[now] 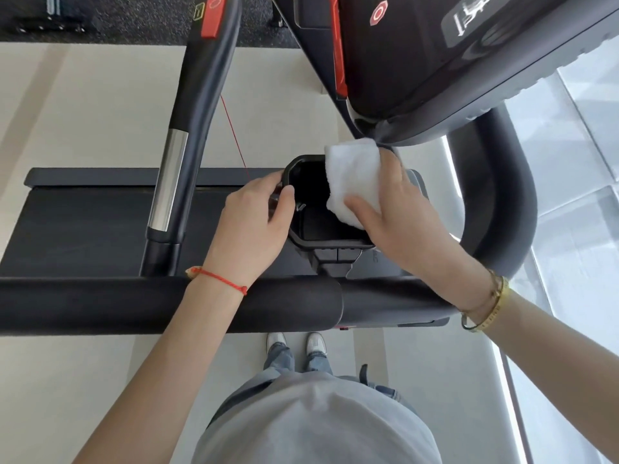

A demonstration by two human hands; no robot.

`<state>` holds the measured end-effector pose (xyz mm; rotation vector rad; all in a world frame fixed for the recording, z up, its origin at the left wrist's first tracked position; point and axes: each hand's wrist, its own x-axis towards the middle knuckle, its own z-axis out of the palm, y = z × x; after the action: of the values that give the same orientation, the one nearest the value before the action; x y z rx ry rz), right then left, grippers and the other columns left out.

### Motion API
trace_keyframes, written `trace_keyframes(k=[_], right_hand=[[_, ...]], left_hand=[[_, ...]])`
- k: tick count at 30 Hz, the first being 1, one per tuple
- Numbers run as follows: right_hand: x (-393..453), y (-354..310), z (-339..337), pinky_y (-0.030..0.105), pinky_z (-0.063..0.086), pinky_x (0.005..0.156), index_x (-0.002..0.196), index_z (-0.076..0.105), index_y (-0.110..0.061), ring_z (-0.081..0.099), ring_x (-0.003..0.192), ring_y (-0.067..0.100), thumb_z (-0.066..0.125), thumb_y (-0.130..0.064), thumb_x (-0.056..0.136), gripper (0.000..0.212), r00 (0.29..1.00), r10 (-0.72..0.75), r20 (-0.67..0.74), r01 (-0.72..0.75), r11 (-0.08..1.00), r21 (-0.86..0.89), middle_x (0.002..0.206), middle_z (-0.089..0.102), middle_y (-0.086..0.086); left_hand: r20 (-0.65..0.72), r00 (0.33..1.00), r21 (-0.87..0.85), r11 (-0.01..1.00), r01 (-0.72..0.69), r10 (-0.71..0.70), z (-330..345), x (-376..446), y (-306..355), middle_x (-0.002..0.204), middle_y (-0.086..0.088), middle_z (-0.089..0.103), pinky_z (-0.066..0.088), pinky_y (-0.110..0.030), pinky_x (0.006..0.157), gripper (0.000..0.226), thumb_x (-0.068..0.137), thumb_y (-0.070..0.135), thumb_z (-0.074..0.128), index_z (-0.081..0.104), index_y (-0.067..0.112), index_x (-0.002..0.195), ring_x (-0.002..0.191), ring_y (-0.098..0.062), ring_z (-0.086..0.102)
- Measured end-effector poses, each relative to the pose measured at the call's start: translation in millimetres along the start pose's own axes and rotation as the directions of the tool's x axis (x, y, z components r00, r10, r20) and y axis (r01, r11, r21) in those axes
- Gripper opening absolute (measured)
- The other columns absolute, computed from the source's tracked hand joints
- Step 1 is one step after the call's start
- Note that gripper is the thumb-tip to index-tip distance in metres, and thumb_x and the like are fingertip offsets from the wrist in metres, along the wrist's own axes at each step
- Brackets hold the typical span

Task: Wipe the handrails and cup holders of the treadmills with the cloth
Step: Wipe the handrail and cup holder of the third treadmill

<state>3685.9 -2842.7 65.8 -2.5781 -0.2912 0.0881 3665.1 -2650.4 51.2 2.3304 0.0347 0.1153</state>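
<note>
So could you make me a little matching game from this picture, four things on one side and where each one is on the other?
Things:
1. white cloth
2. left hand
3. red string bracelet
4. gold bangle

Places:
A. on the right wrist
B. gripping the left rim of the cup holder
C. on the left wrist
D. held by the right hand over the cup holder's right side

Pairs: 1-D, 2-B, 3-C, 4-A
</note>
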Motion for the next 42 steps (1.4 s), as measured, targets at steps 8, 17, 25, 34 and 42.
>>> trace_keyframes(k=[8, 17, 25, 34, 42], right_hand=[[40.2, -5.0, -15.3, 0.028, 0.031, 0.107, 0.149, 0.028, -0.006, 0.040, 0.135, 0.025, 0.054, -0.034, 0.097, 0.064, 0.904, -0.388, 0.178, 0.427, 0.836, -0.344, 0.147, 0.043, 0.009], [65.6, -22.9, -9.0, 0.043, 0.049, 0.077, 0.135, 0.038, -0.013, 0.058, 0.103, 0.026, 0.044, -0.046, 0.098, 0.050, 0.865, -0.398, 0.305, 0.499, 0.743, -0.446, 0.120, 0.057, 0.002], [41.5, 2.3, -20.2, 0.037, 0.044, 0.077, 0.140, 0.032, -0.006, 0.059, 0.103, 0.037, 0.045, -0.040, 0.099, 0.055, 0.937, -0.279, 0.207, 0.344, 0.839, -0.422, 0.132, 0.051, 0.015], [62.8, -17.6, -3.7, 0.034, 0.043, 0.078, 0.132, 0.040, -0.011, 0.058, 0.100, 0.027, 0.042, -0.043, 0.099, 0.047, 0.866, -0.439, 0.239, 0.499, 0.726, -0.474, 0.117, 0.057, 0.005], [54.2, -7.3, -14.6, 0.037, 0.041, 0.086, 0.140, 0.034, -0.008, 0.055, 0.108, 0.032, 0.044, -0.036, 0.100, 0.050, 0.879, -0.409, 0.245, 0.474, 0.797, -0.373, 0.127, 0.053, 0.011]], left_hand=[[0.016, 1.000, 0.015, 1.000, 0.001, -0.002, -0.2, 0.7, 0.1, 0.094, 0.003, 0.067, 0.048, -0.022, 0.077, 0.026, 0.101, 0.025, 0.045, 0.065, 0.018, 0.116, 0.083, -0.009, 0.061], [0.028, 1.000, 0.001, 1.000, 0.011, -0.011, 0.1, 0.2, -2.3, 0.079, 0.012, 0.057, 0.038, -0.008, 0.062, 0.018, 0.100, 0.027, 0.045, 0.060, 0.020, 0.095, 0.072, -0.001, 0.056], [0.014, 1.000, -0.022, 1.000, -0.022, 0.022, -1.1, -1.2, 1.2, 0.096, 0.006, 0.066, 0.049, -0.022, 0.078, 0.028, 0.102, 0.026, 0.045, 0.063, 0.019, 0.123, 0.084, -0.004, 0.061], [0.026, 1.000, 0.002, 1.000, -0.015, 0.015, -0.2, -1.2, -4.2, 0.072, 0.012, 0.053, 0.035, -0.012, 0.060, 0.016, 0.100, 0.027, 0.046, 0.057, 0.022, 0.090, 0.065, -0.002, 0.052], [0.025, 0.999, -0.026, 0.999, -0.021, 0.022, -0.8, -0.7, -1.6, 0.089, 0.005, 0.063, 0.046, -0.022, 0.071, 0.025, 0.101, 0.025, 0.046, 0.065, 0.017, 0.116, 0.076, -0.007, 0.057]])
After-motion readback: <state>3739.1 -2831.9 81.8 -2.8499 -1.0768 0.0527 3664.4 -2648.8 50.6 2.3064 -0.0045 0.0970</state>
